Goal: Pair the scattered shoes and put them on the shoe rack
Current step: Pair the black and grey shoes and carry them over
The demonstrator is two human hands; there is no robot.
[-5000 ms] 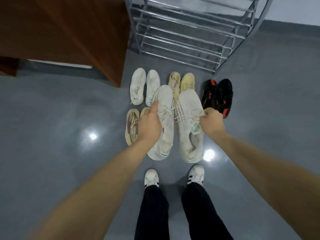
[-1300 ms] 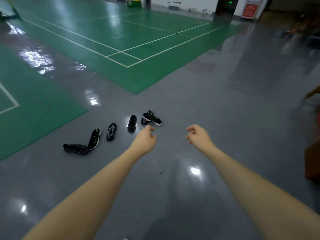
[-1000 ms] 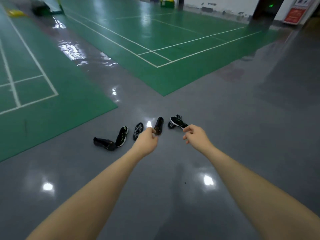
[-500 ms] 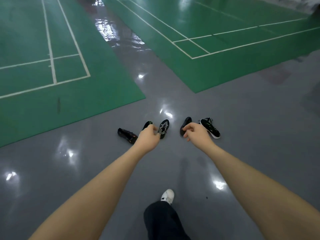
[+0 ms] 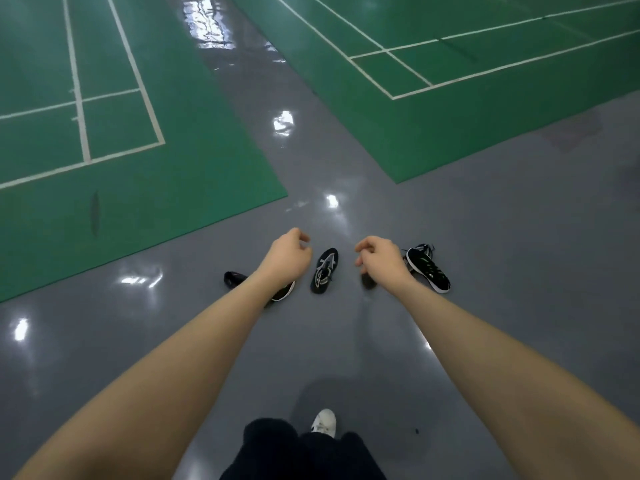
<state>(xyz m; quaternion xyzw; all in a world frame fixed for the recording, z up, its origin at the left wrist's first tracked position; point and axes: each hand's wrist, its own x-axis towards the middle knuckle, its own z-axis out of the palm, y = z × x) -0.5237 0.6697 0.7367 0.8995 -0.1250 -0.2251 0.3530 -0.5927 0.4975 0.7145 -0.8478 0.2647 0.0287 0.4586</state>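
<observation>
Black shoes lie scattered on the grey floor ahead, between the corners of two green court mats. One shoe with white crossed markings [image 5: 325, 270] sits between the two hands; a black lace-up shoe with a white sole edge [image 5: 428, 268] lies just right of the right wrist; a dark shoe [image 5: 234, 278] shows left of the left forearm, and another with a white sole edge [image 5: 284, 292] is mostly hidden under that arm. A dark shape [image 5: 368, 282] below the right hand is likely one more shoe — too blurred to say.

Left hand [image 5: 286, 257] and right hand [image 5: 380, 258] both hover above the floor, fingers loosely curled, holding nothing. No shoe rack in view.

Step in hand, as I judge it: reach down for a matching pair. Best to check sole edge and markings first so two alike get picked, one per hand, gripped at the heel or collar rather than by loose laces.

Floor is glossy grey with bright light reflections — possibly slick. Green mats carry white court lines. Person's dark trouser leg [image 5: 304, 452] and white shoe [image 5: 325, 422] show at the bottom edge.
</observation>
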